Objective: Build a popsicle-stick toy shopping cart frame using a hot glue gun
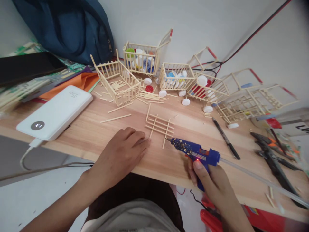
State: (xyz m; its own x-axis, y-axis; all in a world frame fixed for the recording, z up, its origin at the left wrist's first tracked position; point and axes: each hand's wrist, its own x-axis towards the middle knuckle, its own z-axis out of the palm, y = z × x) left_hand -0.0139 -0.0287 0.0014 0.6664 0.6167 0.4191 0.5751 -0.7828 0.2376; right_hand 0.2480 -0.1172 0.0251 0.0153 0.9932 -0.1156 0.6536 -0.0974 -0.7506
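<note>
A blue hot glue gun (190,149) is in my right hand (210,177), my fingers wrapped round its handle. A clear glue stick (248,172) runs out of its back, and a red light glows on its side. Its nozzle meets one of the two long sticks of a small wooden stick grid (159,125) lying flat on the table. My left hand (125,149) rests beside the grid, thumb and fingertips pressed together at the lower end of the other long stick. Whether they pinch that stick is hard to make out.
Behind the grid stand several miniature stick shopping carts (177,77) and a wheel-less stick basket (118,82). Loose sticks (152,96) lie around them. A white power bank (55,112) is at left; a black pen (225,138) and pliers (272,158) are at right.
</note>
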